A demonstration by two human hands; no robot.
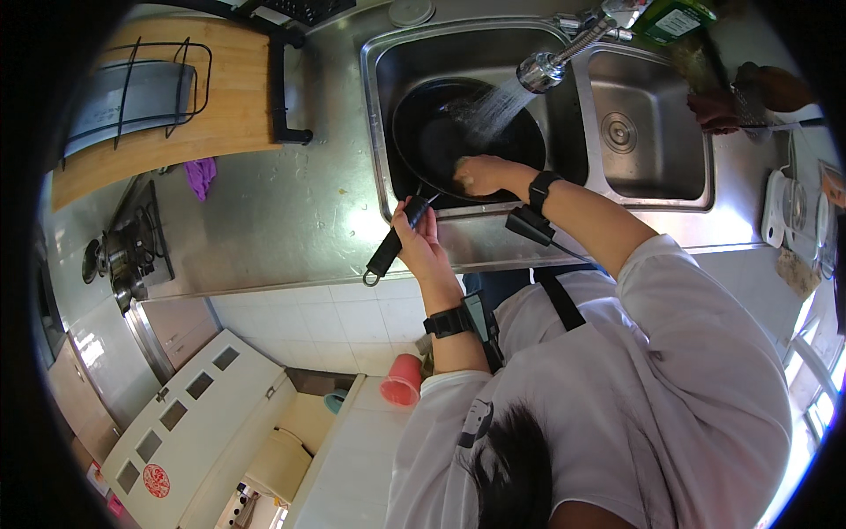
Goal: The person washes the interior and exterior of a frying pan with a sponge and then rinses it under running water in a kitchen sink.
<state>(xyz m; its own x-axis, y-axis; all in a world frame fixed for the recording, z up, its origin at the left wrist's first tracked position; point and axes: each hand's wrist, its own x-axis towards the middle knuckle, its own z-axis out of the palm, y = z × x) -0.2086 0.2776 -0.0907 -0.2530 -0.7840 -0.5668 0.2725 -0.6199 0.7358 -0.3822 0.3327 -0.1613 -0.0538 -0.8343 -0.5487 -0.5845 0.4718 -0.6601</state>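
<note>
My left hand (422,246) grips the black handle (398,239) of a dark frying pan (436,142). The pan lies tilted in the larger sink basin (565,142), and its handle sticks out over the front rim. Inside the pan, by its near edge, is my right hand (488,177), with its fingers curled down. A small yellowish patch shows at those fingertips, but what it is stays hidden. From the chrome faucet head (540,73), water (494,111) sprays into the pan.
A smaller basin (651,125) adjoins on the right, with a green bottle (675,21) behind it. On the left stand a wooden board (234,86) with a wire rack (163,86) and a purple cloth (199,177). A red plastic bucket (402,380) sits below, left of my body.
</note>
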